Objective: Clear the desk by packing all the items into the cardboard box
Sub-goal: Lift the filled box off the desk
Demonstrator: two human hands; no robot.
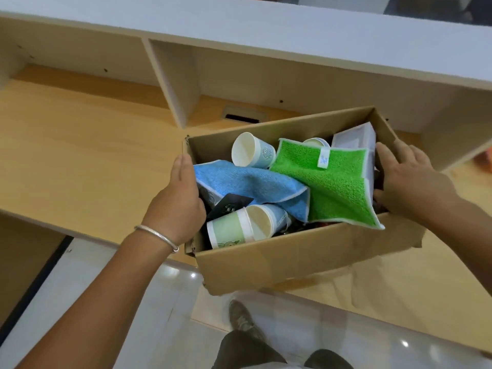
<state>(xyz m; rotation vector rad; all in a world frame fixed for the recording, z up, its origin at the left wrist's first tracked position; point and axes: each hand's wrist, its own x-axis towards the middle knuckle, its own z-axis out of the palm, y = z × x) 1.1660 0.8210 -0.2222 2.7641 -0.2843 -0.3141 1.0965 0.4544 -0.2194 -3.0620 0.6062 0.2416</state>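
The open cardboard box (287, 257) hangs over the front edge of the wooden desk (80, 161), tilted toward me. My left hand (178, 201) grips its left end wall and my right hand (410, 182) grips its right end. Inside lie a blue cloth (245, 185), a green cloth (338, 187) draped over the near rim, a blue paper cup (250, 153) on its side, a green paper cup (234, 230) on its side, a third cup (315, 142) mostly hidden, a clear plastic container (356, 137) and a black card (231, 206).
A white shelf unit (186, 75) with open cubbies stands along the back of the desk, with a cable slot (242, 117) below it. An orange object (486, 158) peeks in at the right edge. Below are glossy floor tiles and my shoe (241, 318).
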